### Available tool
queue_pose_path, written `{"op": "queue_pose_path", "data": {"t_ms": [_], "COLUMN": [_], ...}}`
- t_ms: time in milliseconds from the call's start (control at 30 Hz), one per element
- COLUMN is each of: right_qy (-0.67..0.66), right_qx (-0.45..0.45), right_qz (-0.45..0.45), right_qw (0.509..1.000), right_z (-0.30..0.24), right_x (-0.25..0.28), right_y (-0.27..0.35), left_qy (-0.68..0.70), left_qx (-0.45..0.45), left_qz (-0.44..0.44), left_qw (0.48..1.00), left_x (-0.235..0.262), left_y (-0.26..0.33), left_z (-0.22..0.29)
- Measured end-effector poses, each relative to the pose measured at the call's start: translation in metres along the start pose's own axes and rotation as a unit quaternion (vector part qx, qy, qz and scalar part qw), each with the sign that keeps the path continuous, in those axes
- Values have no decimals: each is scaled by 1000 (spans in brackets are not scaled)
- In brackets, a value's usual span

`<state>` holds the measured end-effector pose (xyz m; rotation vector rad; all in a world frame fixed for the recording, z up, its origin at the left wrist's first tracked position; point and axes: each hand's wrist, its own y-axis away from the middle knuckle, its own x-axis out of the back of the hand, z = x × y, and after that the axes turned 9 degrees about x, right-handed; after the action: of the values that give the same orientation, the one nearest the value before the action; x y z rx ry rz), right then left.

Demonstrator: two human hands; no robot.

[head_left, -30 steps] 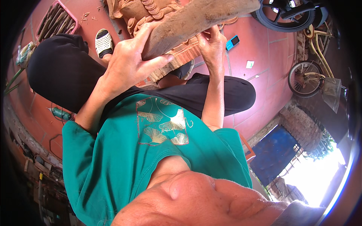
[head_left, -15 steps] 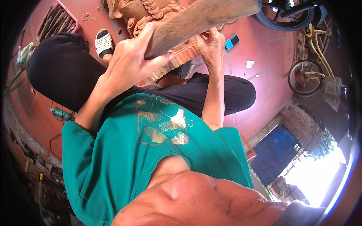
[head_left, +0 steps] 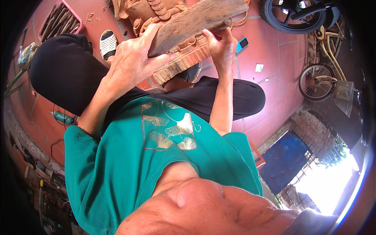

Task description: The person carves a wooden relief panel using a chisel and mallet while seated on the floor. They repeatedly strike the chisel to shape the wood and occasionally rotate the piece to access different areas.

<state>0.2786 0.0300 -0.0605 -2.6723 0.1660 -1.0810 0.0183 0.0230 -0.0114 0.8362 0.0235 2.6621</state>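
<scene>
A worn, flat wooden board (head_left: 196, 22) is held aslant above a carved block of reddish wood (head_left: 184, 58). My left hand (head_left: 131, 62) is closed on the board's left end, its thumb stretched along the lower edge. My right hand (head_left: 223, 45) is closed at the lower edge near the board's right end, with the thumb against the wood. Its other fingers are curled and partly hidden. Beyond the board lies more carved wood (head_left: 135, 13) with rounded, scale-like relief, partly covered by the board.
Beside my right hand a blue mobile phone (head_left: 242, 44) lies on the red tiles. A pink basket (head_left: 81, 27) of slim tools stands at the far left, and a green power tool (head_left: 62, 117) lies at left. A motorbike wheel (head_left: 266, 15) and a bicycle (head_left: 317, 82) are at right.
The board has shifted left and turned, so its right end now shows near my right hand. My right hand has moved slightly right, its thumb now against the edge. My left hand keeps its grip.
</scene>
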Motion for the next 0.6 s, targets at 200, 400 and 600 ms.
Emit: {"op": "queue_pose_path", "data": {"t_ms": [200,400,600], "right_qy": [-6,-4,-37], "right_qx": [-6,8,-8], "right_qz": [27,29,24], "right_qw": [1000,1000,999], "right_z": [11,11,5], "right_x": [4,1,2], "right_y": [3,4,6], "left_qy": [-4,-4,49], "left_qx": [2,-1,-21], "left_qz": [-3,-9,-3], "left_qw": [1000,1000,999], "left_x": [-1,-1,0], "left_y": [0,1,1], "left_z": [-2,-2,1]}}
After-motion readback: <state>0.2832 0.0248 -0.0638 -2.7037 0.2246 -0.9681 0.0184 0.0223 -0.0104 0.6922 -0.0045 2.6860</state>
